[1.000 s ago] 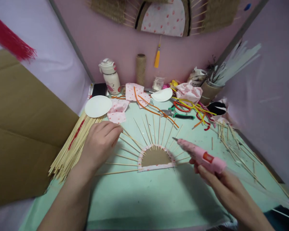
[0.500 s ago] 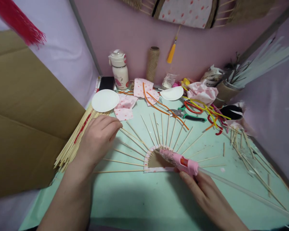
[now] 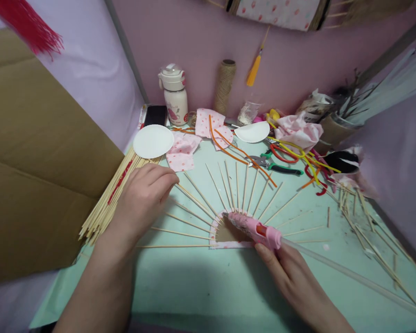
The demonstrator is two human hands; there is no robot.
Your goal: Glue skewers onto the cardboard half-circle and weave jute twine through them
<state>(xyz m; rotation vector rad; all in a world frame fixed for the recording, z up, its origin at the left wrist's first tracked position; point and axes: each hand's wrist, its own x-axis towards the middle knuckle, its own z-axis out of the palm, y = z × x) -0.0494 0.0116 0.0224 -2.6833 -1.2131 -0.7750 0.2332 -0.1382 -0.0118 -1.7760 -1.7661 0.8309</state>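
Observation:
My right hand [image 3: 291, 273] is wrapped around a pink glue gun [image 3: 254, 227], with a long clear glue stick [image 3: 336, 261] running out of its back. The gun's nozzle is at the upper left of a half-round cardboard piece [image 3: 225, 233], whose edge is bordered with pink dotted cloth. Thin bamboo sticks [image 3: 183, 232] spread outward like a fan from that curved border. At the left of the fan, my left hand [image 3: 147, 196] pinches the outer end of one bamboo stick [image 3: 197, 201]. Whether the nozzle touches the border I cannot tell.
A bundle of bamboo sticks [image 3: 106, 210] lies beside a cardboard sheet [image 3: 52, 171] on the left. Farther back are a white paper disc [image 3: 153, 141], a bottle [image 3: 176, 104], a twine roll [image 3: 225, 88] and green-handled pliers [image 3: 280, 169]. Cut stick pieces [image 3: 374, 240] litter the right.
The glue gun's nozzle has shifted slightly left along the curved border. My left hand keeps its pinch on the stick. The whole view has tilted down a little.

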